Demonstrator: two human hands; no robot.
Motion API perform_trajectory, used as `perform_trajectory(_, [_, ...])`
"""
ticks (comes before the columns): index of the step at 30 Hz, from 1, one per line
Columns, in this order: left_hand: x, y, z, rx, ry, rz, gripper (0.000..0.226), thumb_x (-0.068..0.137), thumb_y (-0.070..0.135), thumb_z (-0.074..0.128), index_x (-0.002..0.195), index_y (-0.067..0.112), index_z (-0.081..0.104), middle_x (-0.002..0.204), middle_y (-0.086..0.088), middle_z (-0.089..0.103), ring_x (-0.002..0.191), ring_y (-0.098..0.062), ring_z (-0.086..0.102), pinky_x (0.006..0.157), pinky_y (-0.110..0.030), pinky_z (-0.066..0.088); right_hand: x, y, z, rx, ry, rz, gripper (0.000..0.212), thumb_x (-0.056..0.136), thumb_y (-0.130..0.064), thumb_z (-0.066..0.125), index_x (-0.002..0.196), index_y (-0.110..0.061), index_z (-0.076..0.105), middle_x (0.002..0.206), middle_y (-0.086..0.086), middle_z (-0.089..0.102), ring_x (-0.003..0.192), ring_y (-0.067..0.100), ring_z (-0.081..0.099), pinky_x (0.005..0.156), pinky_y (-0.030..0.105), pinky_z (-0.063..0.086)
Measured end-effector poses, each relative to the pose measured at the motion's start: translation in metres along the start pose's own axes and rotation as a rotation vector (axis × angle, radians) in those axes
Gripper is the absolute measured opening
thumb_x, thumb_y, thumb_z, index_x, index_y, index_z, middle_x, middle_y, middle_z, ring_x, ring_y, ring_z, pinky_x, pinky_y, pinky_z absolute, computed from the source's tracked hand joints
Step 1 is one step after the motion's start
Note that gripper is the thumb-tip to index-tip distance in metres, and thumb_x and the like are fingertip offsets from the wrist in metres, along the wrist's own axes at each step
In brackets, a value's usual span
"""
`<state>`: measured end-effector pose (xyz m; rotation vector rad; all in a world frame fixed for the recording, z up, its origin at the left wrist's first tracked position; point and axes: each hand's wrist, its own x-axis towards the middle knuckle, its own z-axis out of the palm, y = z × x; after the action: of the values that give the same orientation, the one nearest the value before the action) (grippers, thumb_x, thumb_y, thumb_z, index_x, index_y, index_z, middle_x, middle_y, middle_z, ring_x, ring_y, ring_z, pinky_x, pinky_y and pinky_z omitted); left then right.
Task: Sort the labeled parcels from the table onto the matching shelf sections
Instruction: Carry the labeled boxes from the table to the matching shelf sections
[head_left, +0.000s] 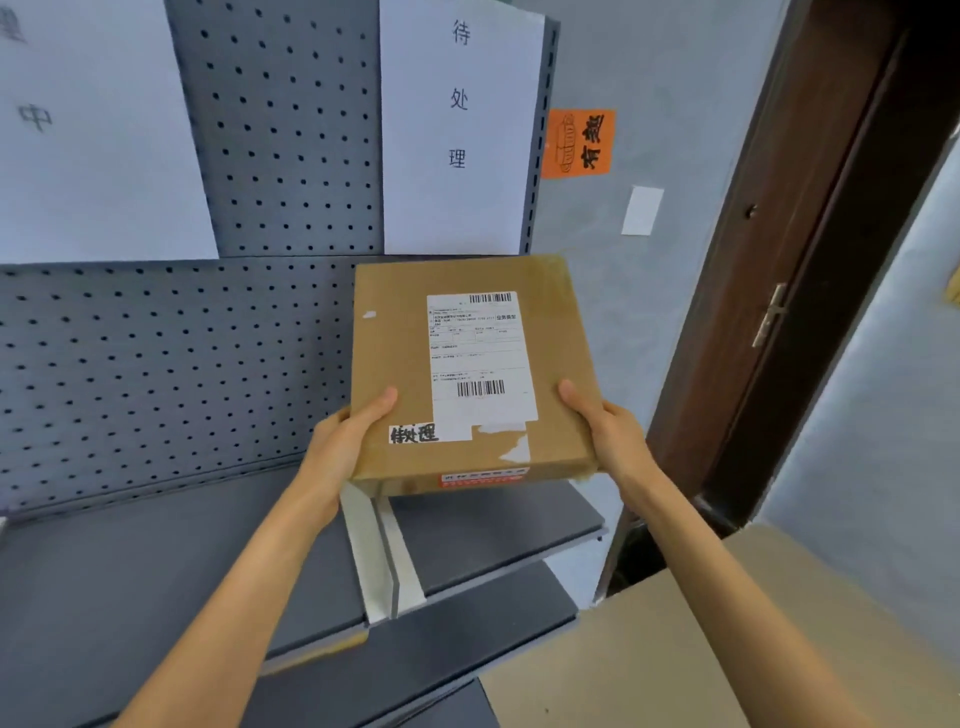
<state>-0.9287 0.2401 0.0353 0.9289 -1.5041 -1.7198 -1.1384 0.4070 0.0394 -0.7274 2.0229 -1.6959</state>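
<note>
Parcel (415, 364) is a flat brown cardboard box held up in both hands over the right end of the grey shelf (493, 525), right in front of the paper sign (460, 130) reading 待处理. Left hand (348, 431) grips its left edge, thumb on top, and right hand (608, 431) does the same on the right edge. Small handwritten 待处理 sticker (414, 434) sits beside the shipping label (480, 358). White divider (379, 556) stands on the shelf just below the parcel.

Matt brown cardboard parcel (467, 364) w/ smooth white paper label (480, 358); matt grey perforated metal shelf (156, 545); dark wood door (789, 260).
</note>
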Motion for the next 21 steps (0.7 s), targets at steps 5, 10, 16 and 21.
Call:
perform_trajectory(5, [0.004, -0.018, 0.019, 0.015, 0.094, -0.055, 0.052, 0.082, 0.05, 0.066, 0.12, 0.015, 0.063, 0.103, 0.0, 0.072, 0.089, -0.014, 0.067, 0.065, -0.023, 0.046, 0.035, 0.026, -0.006, 0.029, -0.112, 0.045, 0.053, 0.082, -0.06, 0.061, 0.113, -0.018, 0.064, 0.105, 0.001, 0.071, 0.093, 0.02, 0.068, 0.08, 0.034, 0.053])
perform_trajectory(10, [0.005, -0.032, 0.035, 0.01, 0.149, -0.108, 0.05, 0.082, 0.05, 0.067, 0.119, 0.016, 0.064, 0.103, 0.0, 0.073, 0.093, -0.017, 0.068, 0.07, -0.026, 0.049, 0.057, 0.044, -0.01, 0.047, -0.181, 0.086, 0.051, 0.083, -0.059, 0.06, 0.115, -0.019, 0.062, 0.106, 0.002, 0.071, 0.093, 0.021, 0.068, 0.076, 0.032, 0.053])
perform_trajectory(16, [0.01, -0.037, 0.047, 0.027, 0.232, -0.114, 0.048, 0.085, 0.05, 0.064, 0.119, 0.017, 0.063, 0.103, 0.001, 0.072, 0.093, -0.017, 0.067, 0.071, -0.026, 0.049, 0.074, 0.055, -0.005, 0.068, -0.265, 0.121, 0.049, 0.083, -0.06, 0.059, 0.114, -0.022, 0.061, 0.107, 0.002, 0.071, 0.095, 0.022, 0.068, 0.085, 0.037, 0.055])
perform_trajectory(21, [0.021, -0.044, 0.055, 0.03, 0.296, -0.156, 0.054, 0.085, 0.053, 0.063, 0.123, 0.015, 0.061, 0.108, -0.003, 0.07, 0.095, -0.02, 0.066, 0.067, -0.027, 0.047, 0.091, 0.06, -0.005, 0.038, -0.252, 0.16, 0.052, 0.084, -0.06, 0.06, 0.115, -0.018, 0.059, 0.109, 0.004, 0.068, 0.094, 0.022, 0.066, 0.076, 0.034, 0.052])
